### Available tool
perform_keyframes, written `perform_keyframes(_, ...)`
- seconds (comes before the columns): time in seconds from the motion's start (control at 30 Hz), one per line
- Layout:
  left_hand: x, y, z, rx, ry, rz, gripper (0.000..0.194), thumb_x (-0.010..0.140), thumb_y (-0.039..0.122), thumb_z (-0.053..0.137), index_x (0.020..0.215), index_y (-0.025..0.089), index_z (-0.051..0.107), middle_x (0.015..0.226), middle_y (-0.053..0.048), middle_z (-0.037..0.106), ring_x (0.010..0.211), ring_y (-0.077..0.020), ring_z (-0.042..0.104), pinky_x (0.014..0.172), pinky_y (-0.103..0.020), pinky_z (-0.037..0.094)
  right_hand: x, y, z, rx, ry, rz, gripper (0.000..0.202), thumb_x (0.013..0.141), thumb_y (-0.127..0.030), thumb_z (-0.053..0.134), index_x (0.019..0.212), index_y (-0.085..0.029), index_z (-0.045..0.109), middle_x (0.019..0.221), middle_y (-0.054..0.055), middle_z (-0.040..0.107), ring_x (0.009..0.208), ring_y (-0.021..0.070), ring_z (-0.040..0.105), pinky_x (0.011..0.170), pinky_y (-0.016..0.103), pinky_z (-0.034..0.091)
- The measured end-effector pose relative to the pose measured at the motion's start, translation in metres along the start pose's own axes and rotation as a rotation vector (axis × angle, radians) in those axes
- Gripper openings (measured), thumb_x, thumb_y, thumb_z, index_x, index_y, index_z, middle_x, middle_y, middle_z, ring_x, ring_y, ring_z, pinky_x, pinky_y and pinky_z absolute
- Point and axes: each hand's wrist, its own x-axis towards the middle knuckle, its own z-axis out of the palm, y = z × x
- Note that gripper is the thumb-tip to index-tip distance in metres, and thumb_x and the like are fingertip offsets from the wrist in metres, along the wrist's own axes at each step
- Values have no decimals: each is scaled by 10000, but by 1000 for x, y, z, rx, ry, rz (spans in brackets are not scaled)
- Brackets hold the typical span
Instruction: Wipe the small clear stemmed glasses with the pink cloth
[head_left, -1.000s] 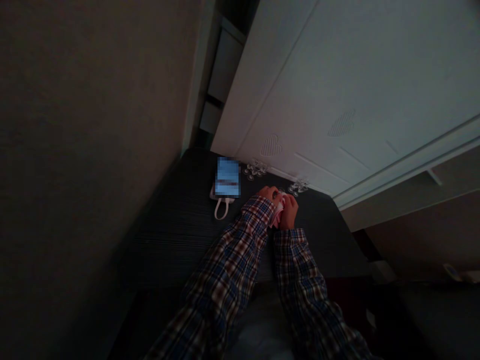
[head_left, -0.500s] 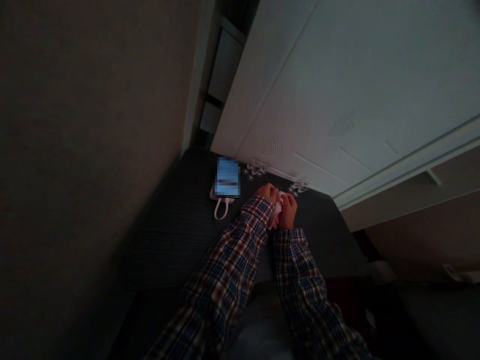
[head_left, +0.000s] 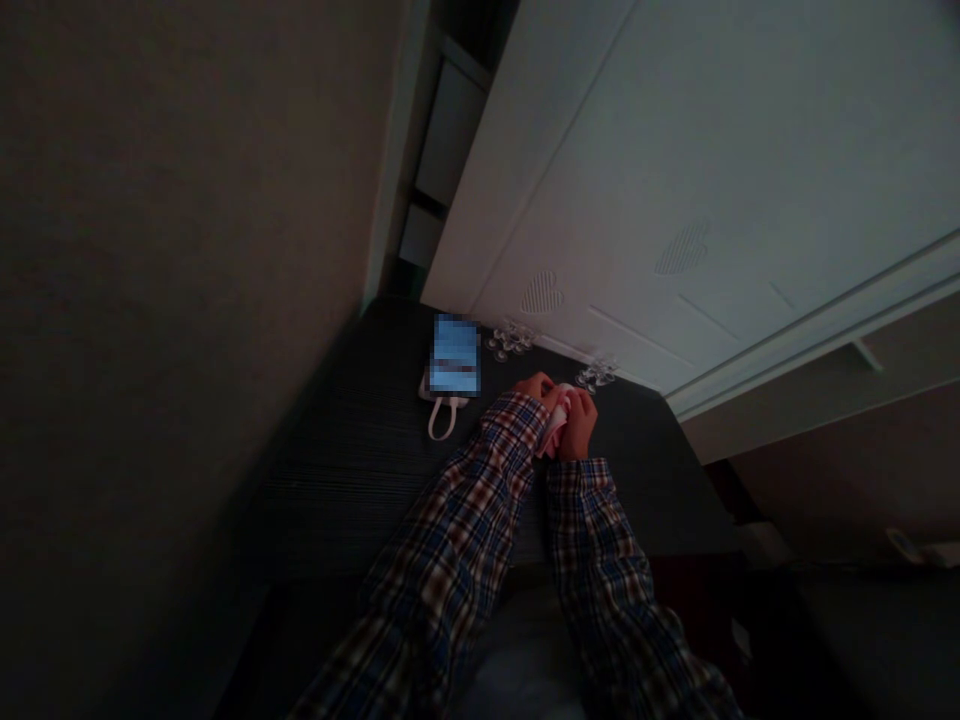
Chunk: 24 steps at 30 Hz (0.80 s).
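"From the head camera's view, the one view here, what do you make of it?"

"Both hands are at a pink cloth (head_left: 553, 432), bunched between them over the dark table (head_left: 337, 480). The right hand (head_left: 579, 425) has its fingers closed on it."

"And the left hand (head_left: 534, 385)?"

"Fingers bent inward at the cloth's far end, a small dark gap beneath them. Whether they pinch the cloth or something in it, I can't tell."

"So which step is this?"

"Working the cloth with both hands, I'd judge, close in and low. Anything wrapped inside is hidden."

"What does the next move call for?"

"A steady right grip, I'd say, and care on the far side: a cluster of clear pieces (head_left: 598, 374) stands just beyond the right hand. Another clear cluster (head_left: 511, 340) is near the lit device (head_left: 455, 355), off to the left."
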Motion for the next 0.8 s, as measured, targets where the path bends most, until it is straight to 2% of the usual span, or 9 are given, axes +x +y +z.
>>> perform_keyframes(0.2,3,3,1,-30,53,-48,201,786,354,457,893,211,546,827,-7,628,723,-100,565,623,-187,412,0,-1,0,7,-34,-1,241,707,-382,460,731,-152,526,648,-26,492,597,80,424,545,194,351)
perform_keyframes(0.5,4,10,-2,1,33,-39,221,842,237,352,898,204,564,852,-11,622,749,-99,551,632,-183,401,-1,-1,0,-1,-28,-16,255,705,-388,459,721,-142,526,651,-28,486,595,74,416,539,191,333)
perform_keyframes(0.63,4,9,-1,-3,25,8,229,839,290,363,858,204,574,875,-10,623,784,-98,551,673,-180,403,1,1,0,-9,-7,-16,253,702,-387,462,717,-143,526,649,-26,493,607,77,421,550,193,335)
perform_keyframes(0.8,2,7,0,-13,6,35,226,773,389,464,803,199,583,835,-8,635,750,-114,564,645,-197,418,1,1,0,-7,-7,-8,250,696,-389,472,725,-145,520,644,-29,494,598,76,420,546,195,341)
